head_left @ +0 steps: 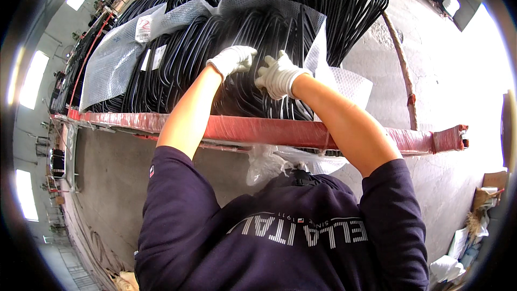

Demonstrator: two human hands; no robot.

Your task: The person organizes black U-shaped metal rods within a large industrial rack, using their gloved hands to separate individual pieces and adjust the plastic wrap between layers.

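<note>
A dense row of glossy black bent rods (183, 59) lies side by side in front of me. My left hand (236, 60), in a white knit glove, is closed over some of them near the middle, its fingertips hidden. Just to its right, my right hand (277, 77), gloved alike, curls its fingers round rods in the same row. The rods about both hands look slightly blurred. Clear bubble wrap (110, 70) lies along the row's left and far sides, with a white label (144, 28) on it; another sheet (350, 83) hangs at the right.
A red plastic-wrapped bar (258, 130) crosses between me and the rods. A larger stack of black rods (344, 0) rises behind. A thin wrapped pole (401, 64) stands at the right. Crumpled clear plastic (266, 163) hangs below the bar. People (447, 0) are far off at the upper right.
</note>
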